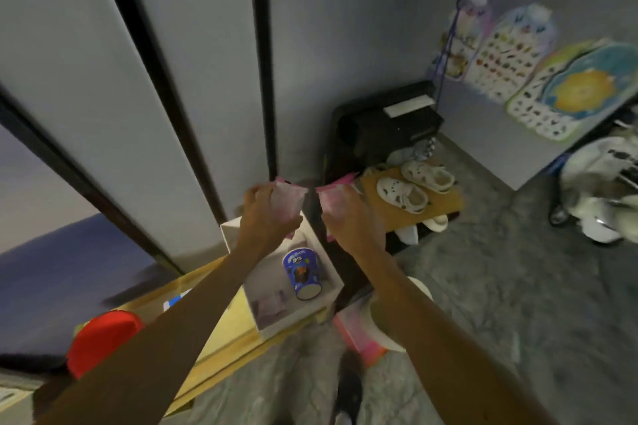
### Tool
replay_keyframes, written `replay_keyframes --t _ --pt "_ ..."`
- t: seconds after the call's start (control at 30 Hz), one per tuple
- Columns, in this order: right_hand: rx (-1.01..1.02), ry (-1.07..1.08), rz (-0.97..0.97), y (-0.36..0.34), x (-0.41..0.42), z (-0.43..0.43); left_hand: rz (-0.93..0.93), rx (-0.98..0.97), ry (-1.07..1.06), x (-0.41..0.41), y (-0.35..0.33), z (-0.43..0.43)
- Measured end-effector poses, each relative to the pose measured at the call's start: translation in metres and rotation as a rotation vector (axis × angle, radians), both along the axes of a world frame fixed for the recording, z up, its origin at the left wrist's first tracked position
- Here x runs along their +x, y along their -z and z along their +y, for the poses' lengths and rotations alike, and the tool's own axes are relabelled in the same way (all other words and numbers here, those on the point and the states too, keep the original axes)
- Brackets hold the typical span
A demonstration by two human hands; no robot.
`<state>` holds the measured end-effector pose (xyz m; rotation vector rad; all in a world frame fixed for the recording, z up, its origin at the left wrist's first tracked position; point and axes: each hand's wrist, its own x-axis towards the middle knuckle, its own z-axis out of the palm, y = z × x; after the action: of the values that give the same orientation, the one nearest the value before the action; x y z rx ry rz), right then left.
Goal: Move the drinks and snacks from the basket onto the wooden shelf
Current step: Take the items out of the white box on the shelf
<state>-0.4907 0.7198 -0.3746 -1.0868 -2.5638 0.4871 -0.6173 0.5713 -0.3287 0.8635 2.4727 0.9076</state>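
We held a pink-and-white snack packet in each hand, both raised above the white open box (293, 321) that stood on the wooden shelf (221, 345). Our left hand (266, 214) curled its fingers round the left packet (286, 200), and our right hand (348, 217) gripped the right packet (333, 198) in the same way. A dark gap showed between the two. Motion blur kept us from reading any print or telling whether they were joined at the top.

We judged that we carried them side by side, one per hand, to shift two light items in a single trip. Held high, they cleared the box's walls on the way to a free spot.

Each packet stuck out past the far side of its hand, towards the wall. The blue snack cup (303, 272) lay on its side inside the white box, below and between our wrists, touched by neither hand. A pink container (359, 335) sat low by our knees to the right. It may have been the basket, but we could not tell. A red object (103, 335) rested at the shelf's left end, and white sandals (402, 195) sat on a low stand well beyond.
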Motion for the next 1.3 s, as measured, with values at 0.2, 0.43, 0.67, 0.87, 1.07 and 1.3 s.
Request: replay_keyframes --t 0.2,0.43,0.67,0.87,1.07,1.3 --pt "-0.141 0.246 -0.030 -0.014 0.110 0.017 -0.198 0.066 0.161 0.085 0.001 0.052" --pt "-0.240 0.463 -0.022 0.030 0.241 0.059 -0.198 0.076 0.364 0.188 0.044 0.115" --pt "-0.326 0.510 -0.112 0.141 0.311 0.110 -0.217 -0.018 0.405 0.248 0.148 0.175" --pt "-0.453 0.543 -0.165 0.284 0.321 0.123 -0.201 -0.220 0.371 0.263 0.306 0.203" --pt "-0.499 0.572 -0.176 0.450 0.305 0.125 -0.190 -0.302 0.402 0.270 0.485 0.217" --pt "-0.531 0.569 -0.167 0.515 0.300 0.117 -0.145 -0.336 0.455 0.261 0.547 0.219"
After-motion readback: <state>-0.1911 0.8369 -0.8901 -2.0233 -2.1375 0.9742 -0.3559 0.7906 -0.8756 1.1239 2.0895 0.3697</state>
